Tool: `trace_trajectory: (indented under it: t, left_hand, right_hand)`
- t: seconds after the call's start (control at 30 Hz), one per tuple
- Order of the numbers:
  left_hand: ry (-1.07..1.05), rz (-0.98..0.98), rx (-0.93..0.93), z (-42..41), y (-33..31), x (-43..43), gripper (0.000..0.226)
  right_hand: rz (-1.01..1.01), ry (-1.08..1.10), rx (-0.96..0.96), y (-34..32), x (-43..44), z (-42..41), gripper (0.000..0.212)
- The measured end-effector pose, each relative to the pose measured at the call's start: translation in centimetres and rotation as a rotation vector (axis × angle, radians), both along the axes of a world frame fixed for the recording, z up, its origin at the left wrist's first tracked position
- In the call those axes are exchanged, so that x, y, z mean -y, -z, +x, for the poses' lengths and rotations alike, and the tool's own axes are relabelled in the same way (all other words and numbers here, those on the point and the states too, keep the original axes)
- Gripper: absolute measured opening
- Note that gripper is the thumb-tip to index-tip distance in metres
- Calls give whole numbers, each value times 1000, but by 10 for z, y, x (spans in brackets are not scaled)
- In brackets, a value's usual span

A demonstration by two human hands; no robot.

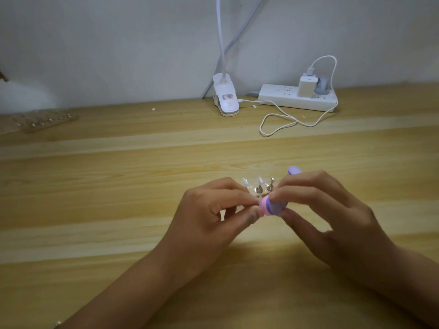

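Two hands meet at the worktop's [118, 186] six o'clock, left hand [211, 212] and right hand [332, 210] each pinching the pink-and-purple cylinder [272, 206] in curled fingers; likely mid-assembly, metal bits [259, 187] at its twelve o'clock untouched

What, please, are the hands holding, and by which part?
A small pink-and-purple tool: the left hand pinches its pink end, the right hand grips its purple body.

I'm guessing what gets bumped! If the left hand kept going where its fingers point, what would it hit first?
Probably the pink and purple tool, whose tip the left hand pinches; right behind it is the right hand.
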State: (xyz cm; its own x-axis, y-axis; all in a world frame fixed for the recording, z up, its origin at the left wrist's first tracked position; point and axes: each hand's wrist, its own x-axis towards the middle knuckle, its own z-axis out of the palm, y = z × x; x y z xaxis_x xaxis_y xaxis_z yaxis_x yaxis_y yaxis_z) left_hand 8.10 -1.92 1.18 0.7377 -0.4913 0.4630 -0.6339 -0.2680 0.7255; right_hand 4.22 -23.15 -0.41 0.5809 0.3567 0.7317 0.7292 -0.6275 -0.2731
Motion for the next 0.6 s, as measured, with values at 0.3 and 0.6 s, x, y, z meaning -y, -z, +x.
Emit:
trace_trajectory:
  t: [0.3,0.6]
  left_hand:
    - [7,10,-12,-2,3,2,9]
    - [21,0,-25,-2,5,2,7]
  right_hand:
    - [-31,15,-4,-5,0,-2,18]
    - [-58,79,-47,-4,6,4,16]
